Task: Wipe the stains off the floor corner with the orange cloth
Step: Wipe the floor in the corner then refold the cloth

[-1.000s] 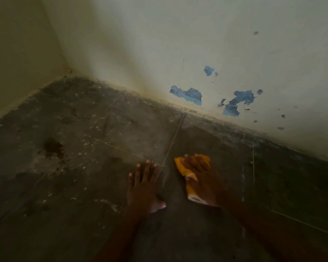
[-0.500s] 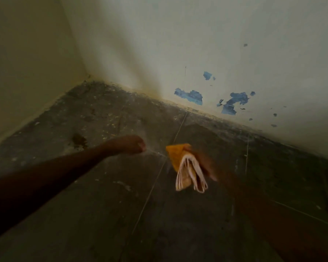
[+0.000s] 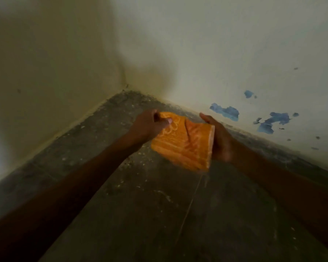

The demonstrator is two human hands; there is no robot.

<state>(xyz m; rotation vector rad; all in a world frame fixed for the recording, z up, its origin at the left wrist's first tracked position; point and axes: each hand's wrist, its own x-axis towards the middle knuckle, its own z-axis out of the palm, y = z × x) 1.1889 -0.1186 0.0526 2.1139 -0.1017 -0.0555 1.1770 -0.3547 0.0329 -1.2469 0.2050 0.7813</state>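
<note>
**Orange cloth** (image 3: pixel 184 142): it is being held up in the air between both hands, in front of the floor corner (image 3: pixel 125 97) and above the floor (image 3: pixel 159 214). It is being kept folded. A pale looping pattern is being shown on the upper face, and a crease is running down the middle. The stacked layers are being shown along the right edge. The lower edge is being blurred in the head view.

**Left hand** (image 3: pixel 148 125): the cloth's upper left edge is being pinched between the thumb and the curled fingers. The hand is being kept nearly closed around that edge.

**Right hand** (image 3: pixel 221 140): the cloth's right edge is being gripped, with the palm being pressed against the folded side. The thumb is being held out past the cloth's top corner. The fingers are being hidden behind the cloth, so how far they are being curled cannot be told.

**Floor**: a dark, grimy surface is being shown, with pale specks (image 3: pixel 133 163) being scattered below the cloth. A thin pale line (image 3: pixel 189 203) is being seen running from under the cloth toward the camera.

**Walls**: a left wall (image 3: pixel 55 72) and a right wall (image 3: pixel 235 53), both pale, are being joined at the corner. Blue patches (image 3: pixel 225 111) are being shown low on the right wall, near the right hand.
</note>
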